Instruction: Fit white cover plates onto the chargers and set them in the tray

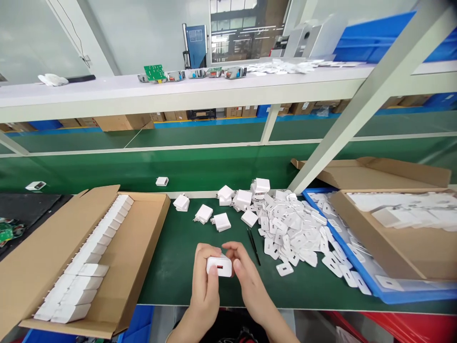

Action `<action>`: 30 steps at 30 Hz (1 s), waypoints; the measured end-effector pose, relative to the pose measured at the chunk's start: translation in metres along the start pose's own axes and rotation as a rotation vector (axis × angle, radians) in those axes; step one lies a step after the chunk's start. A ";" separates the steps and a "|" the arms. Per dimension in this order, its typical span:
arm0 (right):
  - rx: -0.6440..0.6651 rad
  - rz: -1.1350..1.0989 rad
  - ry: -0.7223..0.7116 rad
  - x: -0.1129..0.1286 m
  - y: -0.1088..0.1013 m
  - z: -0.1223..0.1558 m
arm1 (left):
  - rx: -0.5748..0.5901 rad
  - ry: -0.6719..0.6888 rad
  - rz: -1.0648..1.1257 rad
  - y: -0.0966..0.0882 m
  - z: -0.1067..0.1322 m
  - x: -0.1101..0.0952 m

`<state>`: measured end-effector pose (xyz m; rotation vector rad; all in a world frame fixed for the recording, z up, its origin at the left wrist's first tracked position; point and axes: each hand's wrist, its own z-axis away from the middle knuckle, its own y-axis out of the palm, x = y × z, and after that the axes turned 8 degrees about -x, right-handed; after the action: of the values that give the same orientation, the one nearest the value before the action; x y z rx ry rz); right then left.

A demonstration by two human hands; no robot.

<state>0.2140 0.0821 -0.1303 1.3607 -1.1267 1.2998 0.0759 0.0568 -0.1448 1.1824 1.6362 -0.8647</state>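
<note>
One white charger [222, 266] sits clamped between thumb and fingers of your left hand [204, 281] above the green surface [167, 267], slotted end facing you, longer side running crosswise, as your right hand [249, 278], loosely parted, flanks its right edge, contact unclear.

No text can be read. The cartons [233, 112] in the background carry small printed marks too tiny to make out, and the pale outlined marking on the blue panel [196, 47] is illegible, as are the white specks on the green board [154, 72].
</note>
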 end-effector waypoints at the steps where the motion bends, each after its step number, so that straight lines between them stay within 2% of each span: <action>1: 0.038 -0.056 0.043 -0.004 0.003 0.000 | -0.013 0.025 -0.005 0.002 0.002 0.002; 3: 0.080 -0.139 0.073 -0.009 0.008 -0.002 | -0.012 0.050 -0.031 0.005 0.004 0.004; 5: 0.043 -0.177 0.056 -0.013 0.008 -0.004 | 0.022 0.015 -0.096 0.005 0.004 0.005; 8: -0.025 -0.131 -0.003 -0.020 0.000 -0.007 | 0.111 -0.046 -0.170 0.000 0.000 0.008; 12: -0.039 -0.042 -0.042 -0.025 -0.009 -0.006 | 0.218 -0.018 -0.135 -0.007 -0.005 0.016; 18: -0.032 -0.031 -0.118 -0.034 -0.006 -0.002 | 0.135 0.087 -0.065 -0.004 0.000 0.027; 21: -0.068 0.022 -0.148 -0.041 -0.005 -0.002 | 0.118 0.070 -0.014 -0.005 -0.002 0.029; 23: -0.083 0.021 -0.158 -0.046 -0.004 -0.002 | 0.159 -0.025 0.043 -0.007 -0.006 0.029; 25: -0.097 0.014 -0.185 -0.051 -0.004 -0.003 | 0.203 -0.189 0.198 -0.010 -0.010 0.029; 28: -0.113 0.045 -0.278 -0.060 -0.003 -0.003 | 0.171 -0.497 0.547 -0.010 -0.010 0.030; 30: -0.090 0.103 -0.335 -0.064 -0.002 -0.004 | 0.144 -0.649 0.685 -0.008 -0.005 0.034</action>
<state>0.2135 0.0876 -0.1941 1.5049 -1.4810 1.1019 0.0631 0.0694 -0.1748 1.2647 0.5917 -0.7968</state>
